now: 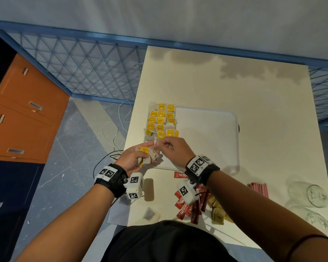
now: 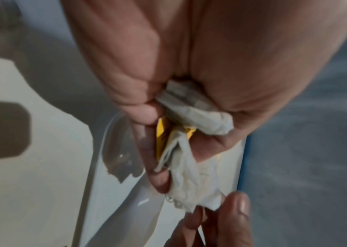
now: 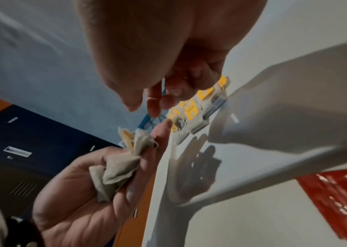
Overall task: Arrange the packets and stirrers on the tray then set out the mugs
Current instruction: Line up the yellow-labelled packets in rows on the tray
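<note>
My left hand (image 1: 146,152) grips a bunch of crumpled tea bags (image 1: 150,156) with yellow tags over the tray's near left corner. The bunch also shows in the left wrist view (image 2: 189,117) and the right wrist view (image 3: 119,170). My right hand (image 1: 164,143) hovers just beyond it, with loosely curled fingers (image 3: 153,100) that hold nothing I can see. Rows of yellow-tagged tea bags (image 1: 161,121) lie on the left side of the white tray (image 1: 206,138). Red Nescafe sachets (image 1: 184,205), red stirrers (image 1: 257,188) and two glass mugs (image 1: 309,195) lie on the table nearer me.
A lone tea bag (image 1: 150,213) lies by the table's near edge. Brown packets (image 1: 218,210) sit beside the red sachets. Orange and blue cabinets (image 1: 23,120) stand on the left. Cables (image 1: 117,129) trail on the floor. A blue mesh fence (image 1: 83,69) runs behind the table.
</note>
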`<action>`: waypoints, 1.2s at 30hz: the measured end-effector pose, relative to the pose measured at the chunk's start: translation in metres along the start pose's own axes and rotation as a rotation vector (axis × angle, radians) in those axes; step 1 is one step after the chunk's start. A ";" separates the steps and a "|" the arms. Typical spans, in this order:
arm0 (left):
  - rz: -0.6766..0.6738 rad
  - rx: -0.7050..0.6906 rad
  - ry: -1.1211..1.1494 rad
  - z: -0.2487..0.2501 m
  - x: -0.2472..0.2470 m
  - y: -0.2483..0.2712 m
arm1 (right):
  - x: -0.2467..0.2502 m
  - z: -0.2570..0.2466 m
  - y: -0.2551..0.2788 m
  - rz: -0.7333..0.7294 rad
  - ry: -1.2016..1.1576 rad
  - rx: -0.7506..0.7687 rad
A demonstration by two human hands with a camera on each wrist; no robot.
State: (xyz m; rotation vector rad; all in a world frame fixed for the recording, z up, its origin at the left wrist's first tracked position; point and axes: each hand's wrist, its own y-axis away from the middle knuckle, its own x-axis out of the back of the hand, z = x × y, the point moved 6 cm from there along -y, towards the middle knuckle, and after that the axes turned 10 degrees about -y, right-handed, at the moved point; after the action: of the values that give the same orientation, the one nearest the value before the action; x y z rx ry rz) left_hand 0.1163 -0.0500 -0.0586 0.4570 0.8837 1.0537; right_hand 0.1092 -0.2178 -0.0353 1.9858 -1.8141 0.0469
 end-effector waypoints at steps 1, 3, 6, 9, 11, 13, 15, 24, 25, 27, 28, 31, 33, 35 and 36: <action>0.021 0.002 -0.014 0.000 0.001 0.000 | 0.000 -0.001 0.005 -0.002 -0.006 0.013; 0.046 -0.004 -0.065 -0.002 0.003 -0.001 | 0.000 -0.004 0.016 -0.018 -0.005 0.018; 0.047 -0.009 -0.114 -0.005 0.002 -0.001 | -0.005 -0.004 0.026 -0.054 0.067 0.044; 0.025 -0.003 -0.074 -0.005 -0.004 0.000 | -0.009 -0.001 0.028 -0.041 0.076 0.054; 0.009 -0.005 -0.017 -0.004 -0.008 0.001 | -0.007 -0.002 0.029 -0.015 0.071 0.058; 0.008 -0.003 -0.004 -0.005 -0.007 0.002 | -0.005 -0.002 0.029 0.021 0.054 0.059; 0.042 0.007 -0.024 -0.004 -0.005 0.003 | 0.000 -0.001 0.029 0.067 0.022 0.045; 0.180 -0.095 -0.269 0.004 -0.006 0.009 | 0.011 -0.001 0.033 0.169 -0.050 0.006; 0.147 -0.101 -0.297 0.005 -0.011 0.010 | 0.008 -0.001 0.034 0.147 -0.049 0.017; 0.090 -0.115 -0.336 0.006 -0.018 0.010 | 0.004 -0.004 0.035 0.111 -0.054 0.053; 0.073 -0.123 -0.344 0.007 -0.021 0.010 | 0.003 -0.006 0.035 0.103 -0.067 0.069; 0.056 -0.128 -0.318 0.009 -0.022 0.012 | 0.004 -0.009 0.036 0.086 -0.087 0.114; 0.055 -0.133 -0.315 0.010 -0.020 0.011 | 0.006 -0.010 0.036 0.071 -0.087 0.132; 0.042 -0.155 -0.329 0.010 -0.019 0.012 | 0.006 -0.011 0.036 0.048 -0.087 0.155; 0.033 -0.164 -0.332 0.010 -0.019 0.012 | 0.006 -0.012 0.036 0.040 -0.078 0.171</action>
State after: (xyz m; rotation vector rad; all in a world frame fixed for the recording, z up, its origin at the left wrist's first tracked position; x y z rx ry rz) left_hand 0.1138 -0.0606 -0.0366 0.4926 0.4936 1.0345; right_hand 0.0792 -0.2208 -0.0115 2.0941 -1.9570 0.1438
